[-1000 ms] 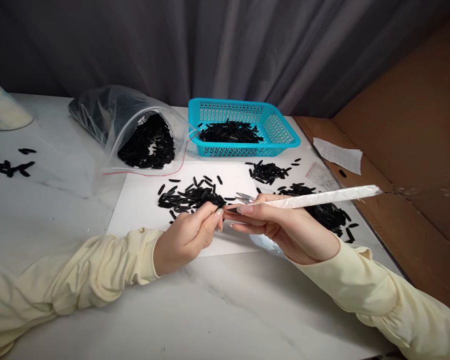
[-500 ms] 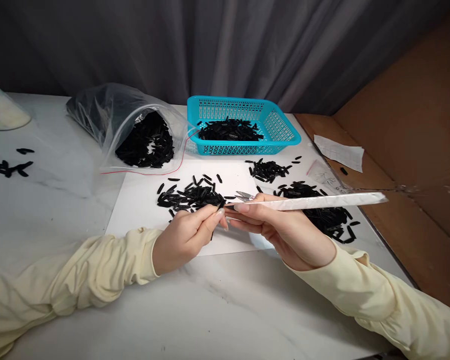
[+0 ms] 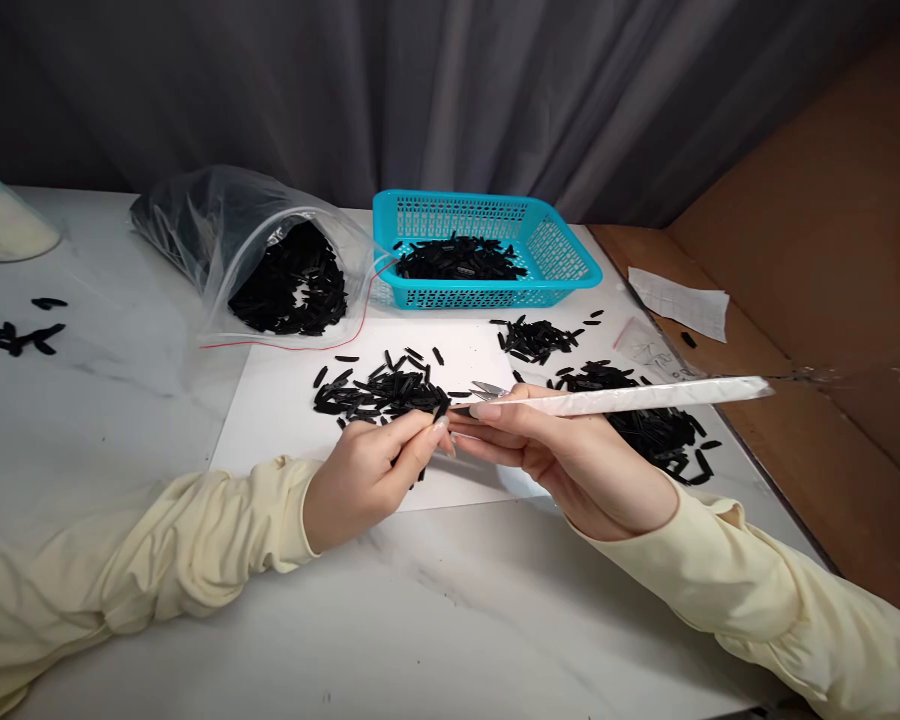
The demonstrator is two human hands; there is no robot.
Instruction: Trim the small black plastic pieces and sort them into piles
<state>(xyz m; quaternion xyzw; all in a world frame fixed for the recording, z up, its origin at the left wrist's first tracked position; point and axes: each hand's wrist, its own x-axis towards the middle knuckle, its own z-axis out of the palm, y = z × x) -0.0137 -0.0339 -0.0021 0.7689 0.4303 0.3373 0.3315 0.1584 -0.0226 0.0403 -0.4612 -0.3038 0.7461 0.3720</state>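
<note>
A small black strip-shaped piece is pinched between the thumb and forefinger of my left hand. My right hand grips a long, thin tool with a white-wrapped handle, which points away to the right. Its dark working end meets the black piece at my left fingertips; its exact kind does not show. Both hands come together over a white sheet. Just behind the fingers lies a heap of similar black pieces. Pointed metal tips stick out beyond my right hand, the rest hidden.
A blue basket holding black pieces stands at the back. Left of it lies an open zip bag of the same pieces. More piles lie to the right, near cardboard and a paper slip. Loose pieces are at far left.
The tool's white handle end has shifted very slightly up and left. Both hands keep nearly the same place and the same grip.
</note>
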